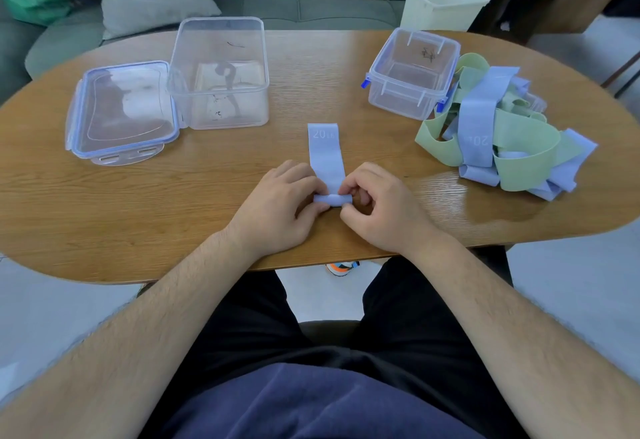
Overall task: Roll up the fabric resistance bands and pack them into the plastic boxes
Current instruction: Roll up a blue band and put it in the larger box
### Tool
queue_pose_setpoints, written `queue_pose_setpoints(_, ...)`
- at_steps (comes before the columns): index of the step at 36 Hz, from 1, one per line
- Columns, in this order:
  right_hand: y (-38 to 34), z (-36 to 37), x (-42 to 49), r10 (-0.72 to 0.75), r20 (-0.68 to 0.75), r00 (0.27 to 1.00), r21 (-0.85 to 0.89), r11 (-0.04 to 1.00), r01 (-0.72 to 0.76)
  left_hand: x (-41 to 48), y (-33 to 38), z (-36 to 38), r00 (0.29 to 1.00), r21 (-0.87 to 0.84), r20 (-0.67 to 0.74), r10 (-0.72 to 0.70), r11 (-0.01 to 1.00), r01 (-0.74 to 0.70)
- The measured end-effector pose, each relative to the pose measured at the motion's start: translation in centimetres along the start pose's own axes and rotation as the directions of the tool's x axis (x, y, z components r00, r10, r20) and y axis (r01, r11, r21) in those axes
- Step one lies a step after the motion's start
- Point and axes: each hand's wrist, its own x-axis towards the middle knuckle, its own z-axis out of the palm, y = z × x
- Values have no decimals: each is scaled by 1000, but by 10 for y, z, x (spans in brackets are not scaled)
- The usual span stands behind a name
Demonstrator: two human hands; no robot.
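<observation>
A light blue band (325, 151) marked "20" lies flat on the wooden table (242, 168), running away from me. Its near end is curled into a small roll. My left hand (277, 203) pinches the roll's left end and my right hand (377, 206) pinches its right end. A large clear plastic box (221, 71) stands open at the back left, with its blue-rimmed lid (121, 112) lying beside it. A smaller clear box (412, 71) with blue clips stands open at the back right. Both boxes hold no bands.
A loose heap of blue and green bands (502, 133) lies on the table's right side, touching the small box. A cream bin (443, 5) stands behind the table, by a grey sofa (311, 12) with a cushion. My legs are under the near edge.
</observation>
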Motion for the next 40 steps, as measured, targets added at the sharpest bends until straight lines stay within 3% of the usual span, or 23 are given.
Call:
queue_pose_setpoints(14,2,1,1,37,-18,999,15,999,-37,1,0,2,999,6,-50,-17,1000,18)
queue_pose_setpoints(23,1,-1,1,0,-21,1000,-19,1000,0,-1,-5,6,990,89,-22,-138,986,139)
queue_pose_setpoints(40,3,1,2,43,-60,997,13,999,-42,0,-7,7,999,9,3,-48,999,48)
